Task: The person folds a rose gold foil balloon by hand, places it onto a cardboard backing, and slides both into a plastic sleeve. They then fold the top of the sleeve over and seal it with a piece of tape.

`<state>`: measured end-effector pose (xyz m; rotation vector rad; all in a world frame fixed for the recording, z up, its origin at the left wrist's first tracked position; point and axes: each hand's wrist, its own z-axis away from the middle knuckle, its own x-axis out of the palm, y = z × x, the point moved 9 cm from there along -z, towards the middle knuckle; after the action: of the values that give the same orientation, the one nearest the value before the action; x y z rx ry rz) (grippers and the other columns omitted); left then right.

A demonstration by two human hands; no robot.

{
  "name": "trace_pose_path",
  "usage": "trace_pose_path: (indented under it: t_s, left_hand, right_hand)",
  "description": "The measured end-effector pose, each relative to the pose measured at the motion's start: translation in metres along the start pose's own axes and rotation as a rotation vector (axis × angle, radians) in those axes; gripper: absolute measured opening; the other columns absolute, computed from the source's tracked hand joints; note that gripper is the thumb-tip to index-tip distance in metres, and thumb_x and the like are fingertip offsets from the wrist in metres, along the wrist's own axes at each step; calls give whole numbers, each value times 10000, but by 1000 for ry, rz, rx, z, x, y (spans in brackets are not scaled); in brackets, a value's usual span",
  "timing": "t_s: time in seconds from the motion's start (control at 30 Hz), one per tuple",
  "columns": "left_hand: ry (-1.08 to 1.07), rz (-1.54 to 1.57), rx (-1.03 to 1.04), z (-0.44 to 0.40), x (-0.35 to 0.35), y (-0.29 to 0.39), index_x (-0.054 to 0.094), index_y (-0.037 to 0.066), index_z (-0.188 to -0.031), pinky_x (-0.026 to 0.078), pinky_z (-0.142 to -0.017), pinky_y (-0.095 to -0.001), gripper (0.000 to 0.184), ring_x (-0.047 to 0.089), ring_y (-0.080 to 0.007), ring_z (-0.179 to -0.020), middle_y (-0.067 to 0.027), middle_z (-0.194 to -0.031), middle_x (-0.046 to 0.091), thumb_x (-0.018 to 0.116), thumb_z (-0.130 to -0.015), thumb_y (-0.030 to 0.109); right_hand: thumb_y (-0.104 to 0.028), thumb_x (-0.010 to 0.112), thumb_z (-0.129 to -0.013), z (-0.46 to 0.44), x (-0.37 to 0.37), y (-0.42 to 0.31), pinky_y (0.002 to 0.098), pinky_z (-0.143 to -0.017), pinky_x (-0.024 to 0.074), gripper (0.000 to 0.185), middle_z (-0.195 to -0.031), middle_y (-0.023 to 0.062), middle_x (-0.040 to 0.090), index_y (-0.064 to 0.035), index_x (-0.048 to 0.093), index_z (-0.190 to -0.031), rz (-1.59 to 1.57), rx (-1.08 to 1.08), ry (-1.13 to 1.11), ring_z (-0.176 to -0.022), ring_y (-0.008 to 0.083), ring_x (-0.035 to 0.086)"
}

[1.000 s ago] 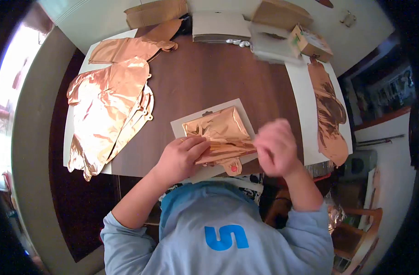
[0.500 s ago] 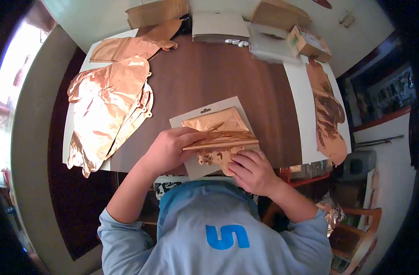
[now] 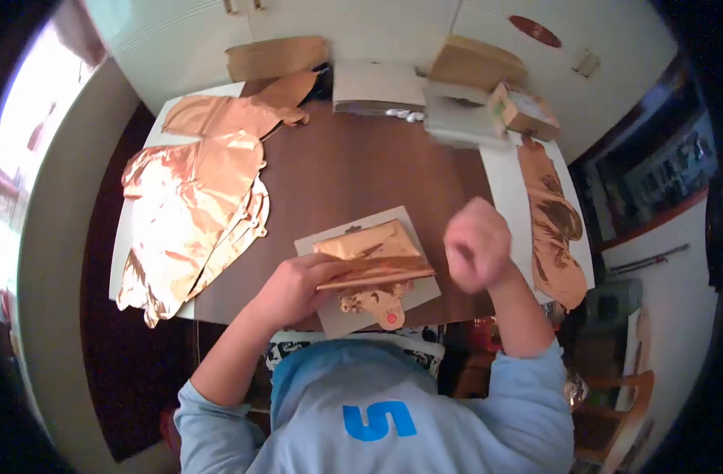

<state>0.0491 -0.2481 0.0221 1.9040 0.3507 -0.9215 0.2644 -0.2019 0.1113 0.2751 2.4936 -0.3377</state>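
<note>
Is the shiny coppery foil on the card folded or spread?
Mostly folded: the coppery foil lies as a compact, layered packet on the card; its tab with a red spot sticks out.

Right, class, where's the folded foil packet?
In the head view, the foil packet lies below centre, on the pale card by the near edge of the table, the left hand on its left end, the right hand apart to its right.

Daylight from the blown-out white window (image 3: 39, 110) left of the brown wood-grained table (image 3: 377, 170) casts white glare across the crumpled copper-coloured foil sheets (image 3: 184, 205) at the table's left end. Right of the table, it is dim. Fisheye distortion curves the table's edges within black vignetting; the bare right hand (image 3: 478, 245) looks soft.
</note>
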Motion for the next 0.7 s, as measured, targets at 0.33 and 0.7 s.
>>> trace_pose_path:
  t_s: [0.33,0.7]
  left_hand:
    - [-55,96,-18,-11,-1,-7,684,53,-1152,565,-833,-418,358,679,-350,-946,-156,-1091,689,681,-794,83]
    - [-92,145,-1,-13,2,2,683,27,-1131,561,-848,-422,340,676,-368,-954,-174,-1084,686,664,-792,18]
  right_hand:
    - [-306,750,-735,95,88,-71,449,-999,427,520,-1254,108,618,-89,654,-1197,113,132,-644,-1175,286,552]
    - [-14,728,-736,85,70,-47,381,-850,546,266,-1062,104,714,-59,736,-998,-238,399,-380,-955,289,685]
